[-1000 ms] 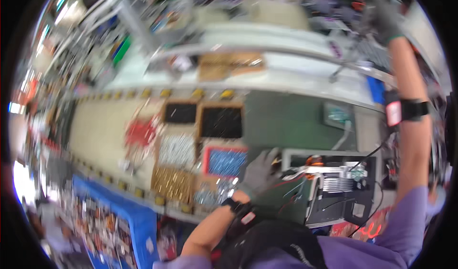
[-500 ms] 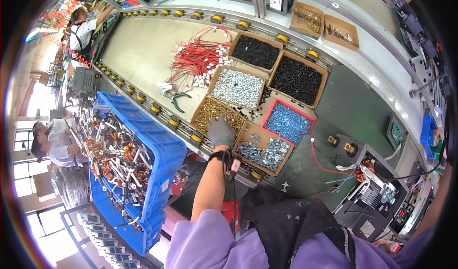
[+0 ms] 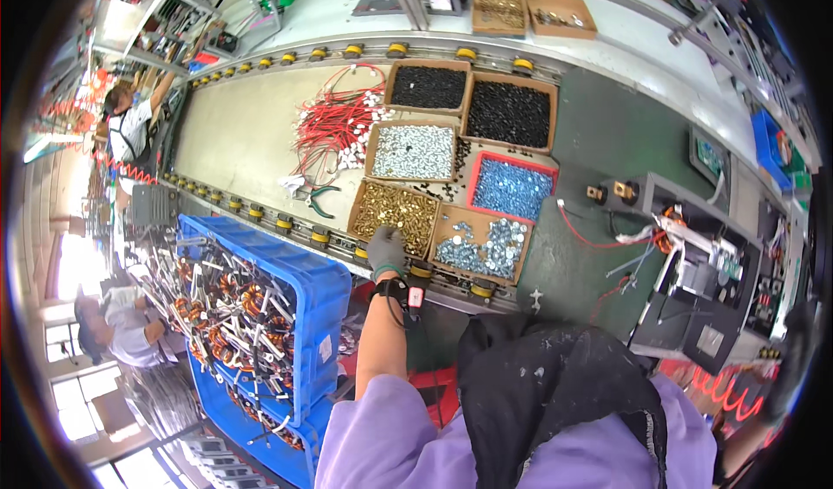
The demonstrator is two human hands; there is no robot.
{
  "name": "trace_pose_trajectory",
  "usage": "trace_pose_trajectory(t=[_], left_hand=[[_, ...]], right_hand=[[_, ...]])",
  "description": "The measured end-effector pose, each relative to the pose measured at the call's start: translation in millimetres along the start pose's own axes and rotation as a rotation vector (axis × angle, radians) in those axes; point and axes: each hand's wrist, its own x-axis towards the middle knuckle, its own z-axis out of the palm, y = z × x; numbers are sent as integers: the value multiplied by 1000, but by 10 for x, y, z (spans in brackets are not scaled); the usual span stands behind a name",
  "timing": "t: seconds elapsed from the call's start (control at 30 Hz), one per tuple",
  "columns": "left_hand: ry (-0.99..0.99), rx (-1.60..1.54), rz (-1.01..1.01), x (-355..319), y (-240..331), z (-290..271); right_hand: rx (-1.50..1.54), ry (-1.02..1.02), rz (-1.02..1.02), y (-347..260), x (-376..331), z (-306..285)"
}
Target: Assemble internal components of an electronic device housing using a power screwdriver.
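Note:
My left hand (image 3: 387, 251), in a grey glove with a black band at the wrist, is over the near edge of a cardboard box of brass-coloured fasteners (image 3: 397, 208). Its fingers are curled together, and what they hold is too small to make out. Right of that box stands a box of silvery fasteners (image 3: 482, 246), with a red tray of blue-looking fasteners (image 3: 512, 185) behind it. At the far right rim my right hand (image 3: 791, 354) is a dark blur beyond the forearm, its fingers unreadable.
Boxes of white parts (image 3: 412, 152) and black parts (image 3: 510, 114) stand farther back, beside red wires (image 3: 334, 124) and pliers (image 3: 321, 201). A blue crate (image 3: 321, 315) of wired coils is at left. An opened device (image 3: 694, 272) sits at right. Two people work at left.
My left hand has drawn back from among the brass-coloured fasteners to the box's near edge. My right arm has shifted at the right rim. The whole view has turned.

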Motion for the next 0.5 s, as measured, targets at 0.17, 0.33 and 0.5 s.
trace_pose_trajectory(t=[0.17,0.33,0.5], left_hand=[[-260,-318,31,-41,193,-120],[-692,-1230,-110,-441,1494,-312],[-958,-1186,117,-1024,2798,-467]], right_hand=[[328,-418,853,741,-1512,200],[288,-80,1266,2066,-2644,289],[-367,78,1639,3291,-3486,372]])
